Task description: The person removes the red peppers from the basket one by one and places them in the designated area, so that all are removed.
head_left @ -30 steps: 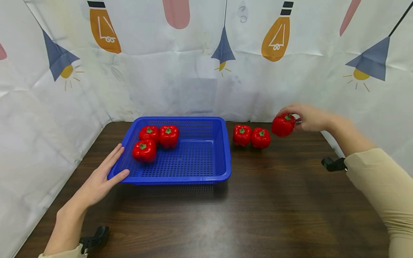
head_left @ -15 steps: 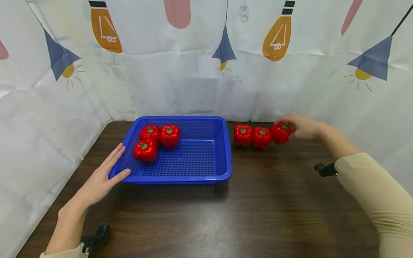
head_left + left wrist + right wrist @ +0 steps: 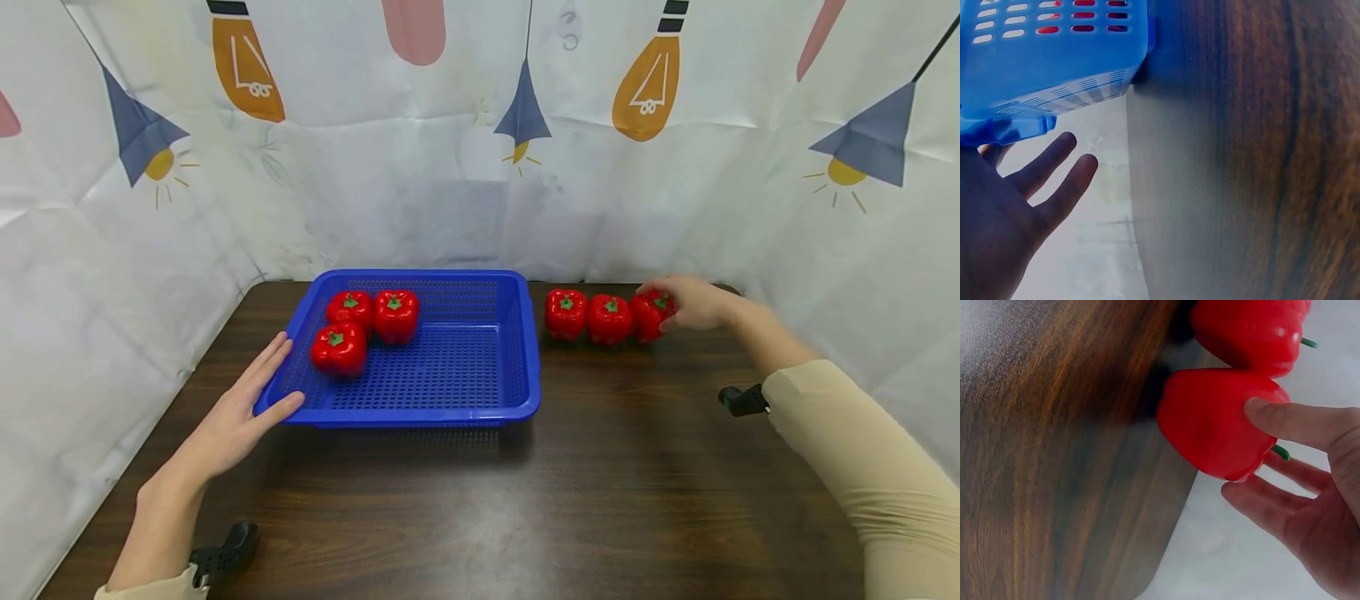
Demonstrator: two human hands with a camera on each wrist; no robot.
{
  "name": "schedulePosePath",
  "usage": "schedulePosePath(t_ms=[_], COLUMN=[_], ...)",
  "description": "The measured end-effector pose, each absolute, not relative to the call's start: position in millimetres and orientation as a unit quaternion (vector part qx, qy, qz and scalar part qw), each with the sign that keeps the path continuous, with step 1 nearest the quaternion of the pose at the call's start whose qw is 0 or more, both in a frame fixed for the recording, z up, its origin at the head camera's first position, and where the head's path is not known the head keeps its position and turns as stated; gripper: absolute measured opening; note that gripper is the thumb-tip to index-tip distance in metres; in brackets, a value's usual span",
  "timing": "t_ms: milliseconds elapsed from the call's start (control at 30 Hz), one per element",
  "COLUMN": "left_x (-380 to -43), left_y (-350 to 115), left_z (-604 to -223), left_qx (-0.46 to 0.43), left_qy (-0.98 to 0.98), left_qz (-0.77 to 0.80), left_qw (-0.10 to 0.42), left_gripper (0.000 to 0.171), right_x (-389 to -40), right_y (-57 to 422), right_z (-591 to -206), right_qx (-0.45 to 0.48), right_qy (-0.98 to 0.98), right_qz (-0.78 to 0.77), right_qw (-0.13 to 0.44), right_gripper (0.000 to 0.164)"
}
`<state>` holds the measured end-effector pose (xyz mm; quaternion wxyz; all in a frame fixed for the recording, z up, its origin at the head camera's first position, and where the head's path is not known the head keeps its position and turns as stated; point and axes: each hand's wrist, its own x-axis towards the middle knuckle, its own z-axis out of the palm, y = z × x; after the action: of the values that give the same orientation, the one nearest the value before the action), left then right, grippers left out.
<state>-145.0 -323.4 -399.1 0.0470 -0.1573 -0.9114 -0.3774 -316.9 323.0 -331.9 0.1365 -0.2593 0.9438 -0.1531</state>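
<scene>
My right hand [image 3: 693, 302] grips a red bell pepper [image 3: 1210, 419] with a green stem at the right end of a short row on the table. Its thumb [image 3: 1291, 419] presses one side and the fingers reach round the other. Two more red bell peppers, one [image 3: 610, 320] beside the gripped one and one [image 3: 566, 315] farther left, make up the row. My left hand [image 3: 221, 429] rests on the left rim of a blue plastic basket [image 3: 420, 416], fingers straight and thumb apart. Inside, three red bell peppers [image 3: 340, 350] cluster at the left.
Dark wood-grain tabletop [image 3: 480, 517] stretches in front of the basket and the row. A white curtain [image 3: 420, 200] printed with lamps and bulbs hangs behind the table and along its sides. Black camera mounts sit at both wrists, such as the left mount [image 3: 225, 554].
My right hand has lowered the bell pepper to the table and brought it slightly left, beside the other two. The left hand and basket have stayed in place.
</scene>
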Motion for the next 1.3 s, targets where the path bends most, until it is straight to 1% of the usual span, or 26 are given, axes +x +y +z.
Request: schedulePosePath(t_ms=[333,700,933,1133,1300], left_x=[-145,-145,-146,-145,-145], left_y=[-324,-325,-325,-324,-325], left_z=[-399,-400,-399,-399,-399], left_qx=[-0.158,-0.155,-0.152,-0.150,-0.149], left_qy=[-0.911,-0.911,-0.911,-0.912,-0.912], left_qz=[-0.378,-0.380,-0.381,-0.380,-0.380], left_qw=[0.048,0.044,0.043,0.041,0.041], left_gripper=[0.078,0.078,0.078,0.078,0.078], right_x=[-316,-316,-315,-314,-317], right_y=[322,323,324,323,319], right_z=[-335,-337,-336,-330,-321], right_qx=[-0.232,-0.236,-0.239,-0.224,-0.211], right_qy=[0.950,0.952,0.953,0.953,0.955], right_qz=[-0.157,-0.150,-0.147,-0.153,-0.158], right_qw=[0.136,0.125,0.118,0.133,0.139], right_gripper=[0.058,0.065,0.066,0.070,0.069])
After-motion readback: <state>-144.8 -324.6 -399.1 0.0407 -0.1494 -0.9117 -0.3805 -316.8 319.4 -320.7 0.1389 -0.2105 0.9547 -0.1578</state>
